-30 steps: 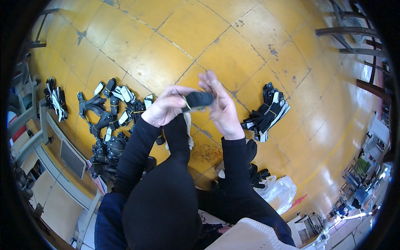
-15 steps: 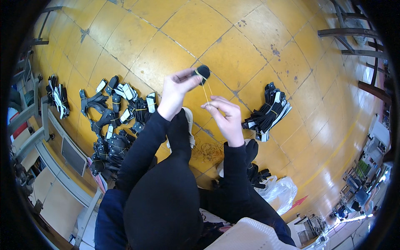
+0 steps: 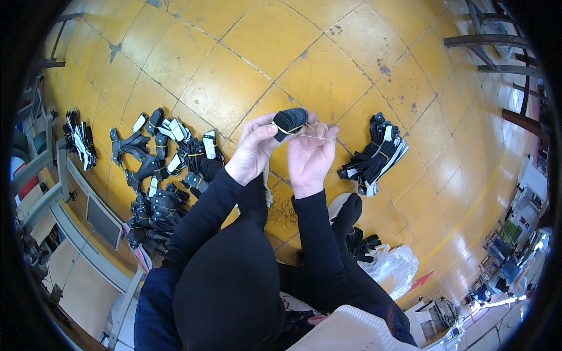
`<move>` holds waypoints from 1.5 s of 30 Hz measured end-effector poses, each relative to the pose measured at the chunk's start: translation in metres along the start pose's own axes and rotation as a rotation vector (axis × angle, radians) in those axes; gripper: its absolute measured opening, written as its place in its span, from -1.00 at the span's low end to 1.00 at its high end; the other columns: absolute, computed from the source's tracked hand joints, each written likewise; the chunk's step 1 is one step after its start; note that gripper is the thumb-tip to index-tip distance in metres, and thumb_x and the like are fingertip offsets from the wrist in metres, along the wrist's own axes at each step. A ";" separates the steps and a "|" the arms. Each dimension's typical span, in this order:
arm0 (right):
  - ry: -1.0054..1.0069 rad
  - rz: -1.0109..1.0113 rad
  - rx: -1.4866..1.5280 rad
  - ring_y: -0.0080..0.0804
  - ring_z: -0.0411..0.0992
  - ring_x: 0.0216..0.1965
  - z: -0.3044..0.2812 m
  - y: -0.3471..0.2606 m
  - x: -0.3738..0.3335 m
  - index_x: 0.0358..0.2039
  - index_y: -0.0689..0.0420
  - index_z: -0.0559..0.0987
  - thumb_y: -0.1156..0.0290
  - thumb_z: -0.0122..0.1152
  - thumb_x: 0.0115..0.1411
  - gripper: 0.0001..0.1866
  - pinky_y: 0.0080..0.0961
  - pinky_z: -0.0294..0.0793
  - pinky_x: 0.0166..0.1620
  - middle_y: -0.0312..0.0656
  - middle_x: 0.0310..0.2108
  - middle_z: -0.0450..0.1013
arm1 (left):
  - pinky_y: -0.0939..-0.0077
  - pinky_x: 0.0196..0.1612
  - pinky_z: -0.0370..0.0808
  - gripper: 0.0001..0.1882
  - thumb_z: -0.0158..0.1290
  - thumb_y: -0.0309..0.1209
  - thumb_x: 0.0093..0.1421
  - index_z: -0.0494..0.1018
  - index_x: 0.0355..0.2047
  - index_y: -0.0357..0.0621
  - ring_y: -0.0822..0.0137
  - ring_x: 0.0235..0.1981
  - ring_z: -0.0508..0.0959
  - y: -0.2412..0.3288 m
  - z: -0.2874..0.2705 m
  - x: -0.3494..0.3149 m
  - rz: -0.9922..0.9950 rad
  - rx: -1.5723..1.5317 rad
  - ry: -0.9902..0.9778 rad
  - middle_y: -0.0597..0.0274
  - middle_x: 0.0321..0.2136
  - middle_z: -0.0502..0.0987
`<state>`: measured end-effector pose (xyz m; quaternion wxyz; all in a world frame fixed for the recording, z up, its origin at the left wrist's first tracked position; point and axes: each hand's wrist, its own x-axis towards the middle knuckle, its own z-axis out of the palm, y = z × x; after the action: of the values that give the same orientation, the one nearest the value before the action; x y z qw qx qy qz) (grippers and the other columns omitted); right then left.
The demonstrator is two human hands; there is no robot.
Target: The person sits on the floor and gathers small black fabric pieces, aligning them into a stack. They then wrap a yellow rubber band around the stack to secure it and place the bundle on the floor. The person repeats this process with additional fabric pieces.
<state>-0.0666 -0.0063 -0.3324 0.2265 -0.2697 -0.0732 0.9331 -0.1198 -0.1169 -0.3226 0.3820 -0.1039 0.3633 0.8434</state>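
Observation:
My left hand (image 3: 252, 151) grips a stack of black, round-ended flat pieces (image 3: 293, 119), its thumb on the near left side. Around the stack runs a thin yellowish rubber band (image 3: 321, 138), pulled out to the right. My right hand (image 3: 309, 161) lies just right of the stack, palm turned up, with the band's stretched loop caught on its fingers. Some of its fingertips are hidden behind the stack's edge. On the floor to the right rests a banded bundle of black and white straps (image 3: 383, 153). Several similar banded black bundles (image 3: 143, 171) lie to the left.
Loose rubber bands (image 3: 284, 212) lie in a heap on the yellow tiled floor between my feet. A clear plastic bag (image 3: 395, 266) sits by my right leg. Another strap bundle (image 3: 82, 140) lies farther left, near a grey metal frame (image 3: 88, 240). Dark frame legs (image 3: 486, 41) stand at upper right.
My left hand has turned the stack so its layered side shows, and brought it slightly nearer. My right hand has moved up beside it and rolled palm-up, drawing the band rightward.

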 end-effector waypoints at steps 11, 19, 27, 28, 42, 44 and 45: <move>0.089 0.463 0.539 -0.47 0.34 -0.27 0.008 -0.030 0.000 0.01 0.25 0.35 0.58 -0.06 0.25 -0.70 -0.50 0.41 -0.13 -0.14 -0.20 0.40 | 0.46 0.11 0.50 -0.32 0.16 -0.21 0.07 0.31 0.08 -0.52 0.12 -0.03 0.57 0.010 -0.011 -0.003 0.094 -0.115 -0.034 -0.14 -0.03 0.51; -0.328 0.365 -0.676 -0.35 0.34 0.14 0.026 -0.041 0.003 0.25 0.24 0.31 0.63 0.17 0.18 -0.41 -0.49 0.37 0.16 -0.05 0.19 0.33 | 0.38 0.11 0.46 -0.31 0.23 -0.19 -0.01 0.39 0.01 -0.52 0.16 -0.08 0.59 0.037 -0.029 -0.009 -0.143 -0.021 -0.202 -0.09 -0.08 0.55; -0.848 0.169 -1.239 -0.23 0.22 0.19 0.021 -0.051 0.005 0.07 0.26 0.50 0.55 0.45 -0.13 -0.34 -0.27 0.08 0.28 -0.14 0.06 0.39 | 0.44 0.00 0.51 -0.40 0.25 -0.37 -0.01 0.38 0.02 -0.44 0.30 -0.11 0.58 0.042 -0.023 -0.027 -0.323 0.174 -0.086 0.06 -0.11 0.54; -0.824 0.164 -1.195 -0.22 0.22 0.19 0.019 -0.048 0.004 0.02 0.24 0.52 0.50 0.46 -0.13 -0.39 -0.23 0.05 0.30 -0.16 0.01 0.41 | 0.53 -0.05 0.52 -0.45 0.23 -0.44 0.03 0.38 0.02 -0.42 0.37 -0.14 0.57 0.042 -0.019 -0.030 -0.335 0.133 -0.044 0.13 -0.11 0.52; -0.780 -0.005 -1.357 -0.24 0.30 -0.12 0.028 -0.050 0.009 -0.53 0.08 0.51 0.48 0.27 -0.17 -0.86 -0.20 0.13 0.22 -0.28 -0.43 0.36 | 0.53 0.01 0.43 -0.51 0.21 -0.49 0.01 0.40 -0.03 -0.41 0.44 -0.13 0.50 0.035 0.010 -0.026 -0.326 0.443 -0.040 0.21 -0.16 0.50; -0.881 -0.057 -1.481 -0.23 0.28 -0.17 0.035 -0.051 0.013 -0.53 0.11 0.45 0.50 0.23 -0.15 -0.86 -0.28 0.21 0.17 -0.23 -0.46 0.32 | 0.51 0.00 0.43 -0.51 0.20 -0.50 0.00 0.41 -0.04 -0.41 0.44 -0.12 0.50 0.037 0.010 -0.026 -0.298 0.480 -0.039 0.19 -0.16 0.50; -0.881 -0.025 -1.499 -0.21 0.29 -0.14 0.038 -0.052 0.015 -0.50 0.11 0.48 0.49 0.23 -0.13 -0.87 -0.28 0.21 0.18 -0.23 -0.44 0.35 | 0.50 0.00 0.43 -0.52 0.20 -0.51 0.00 0.41 -0.04 -0.41 0.43 -0.12 0.50 0.037 0.011 -0.027 -0.290 0.503 -0.038 0.19 -0.16 0.50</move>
<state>-0.0784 0.0462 -0.2939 -0.0494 0.0387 -0.7523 0.6558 -0.1270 -0.1410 -0.2826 0.5190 -0.0412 0.5351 0.6653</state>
